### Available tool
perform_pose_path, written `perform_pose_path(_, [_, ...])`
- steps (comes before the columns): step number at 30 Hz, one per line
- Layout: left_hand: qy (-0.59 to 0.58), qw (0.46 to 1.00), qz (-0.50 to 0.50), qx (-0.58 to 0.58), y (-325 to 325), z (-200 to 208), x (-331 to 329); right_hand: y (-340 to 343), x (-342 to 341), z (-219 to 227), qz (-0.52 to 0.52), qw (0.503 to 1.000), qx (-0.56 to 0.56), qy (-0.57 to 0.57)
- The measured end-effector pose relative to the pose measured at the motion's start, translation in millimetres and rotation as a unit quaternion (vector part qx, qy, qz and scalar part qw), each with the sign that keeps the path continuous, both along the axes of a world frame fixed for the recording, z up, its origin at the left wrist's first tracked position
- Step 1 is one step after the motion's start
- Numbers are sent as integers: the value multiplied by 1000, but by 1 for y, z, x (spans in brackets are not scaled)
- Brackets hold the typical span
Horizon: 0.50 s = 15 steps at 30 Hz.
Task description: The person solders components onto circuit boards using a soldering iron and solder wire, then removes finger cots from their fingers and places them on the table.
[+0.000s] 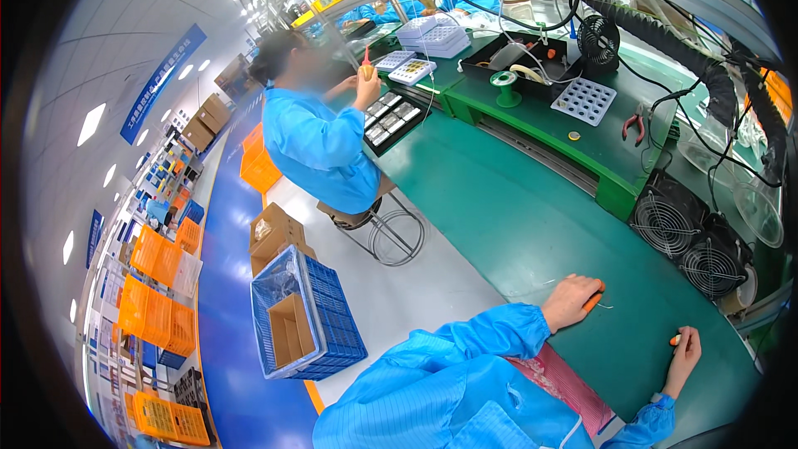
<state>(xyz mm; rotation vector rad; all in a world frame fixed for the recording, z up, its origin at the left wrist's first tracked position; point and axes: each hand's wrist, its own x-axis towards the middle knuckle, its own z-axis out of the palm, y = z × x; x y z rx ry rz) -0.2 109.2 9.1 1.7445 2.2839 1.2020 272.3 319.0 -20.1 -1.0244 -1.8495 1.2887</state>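
Observation:
Over the green bench mat, my left hand (570, 302) is closed, its fingers curled together and orange covering showing at the fingertips. A thin, pale, wire-like piece (606, 307) sticks out beside those fingertips, just above the mat. To its right, my right hand (684, 359) is closed in a pinch, with orange at one fingertip. Whatever lies between the right fingers is too small to make out. Both forearms wear blue sleeves. The green mat (507, 241) stretches away beyond my hands.
Round fans (665, 224) stand along the bench's right side. A raised green shelf carries a white tray with holes (584, 101), red-handled pliers (634, 126), a green wire spool (504, 88) and a black bin (532, 62). A seated co-worker (320, 145) is far left, near a blue crate (337, 316).

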Motion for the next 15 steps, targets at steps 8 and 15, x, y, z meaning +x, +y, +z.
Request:
perform_pose_path(8, [1,1000,-6,5,0,1,-1,-1,-1,2,17,1000,14,-2])
perform_pose_path(15, [-12,1000,-9,-5,-1,0,-1,-4,-6,5,24,999,30,15])
